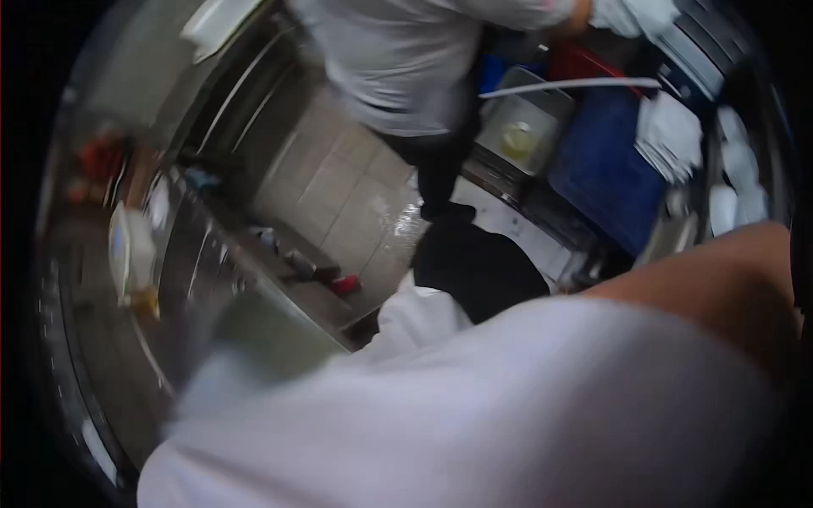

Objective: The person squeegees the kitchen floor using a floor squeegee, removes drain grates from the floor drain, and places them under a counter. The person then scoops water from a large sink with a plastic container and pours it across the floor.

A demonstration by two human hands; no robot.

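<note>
A white sleeve of my own clothing fills the lower part of the view, smeared by motion. From it a bare forearm runs to the right edge, where it is cut off, so the hand at its end does not show. My other hand is out of view as well. Just beyond the sleeve, on the left, lies a blurred pale green flat surface; I cannot make out its kind. Nearest to the bare forearm are several white containers at the right.
A co-worker in a white shirt stands ahead, a gloved hand over the right-hand side. A blue bin or lid, a grey tub and folded white cloths are there. Metal counters border the shiny tiled floor.
</note>
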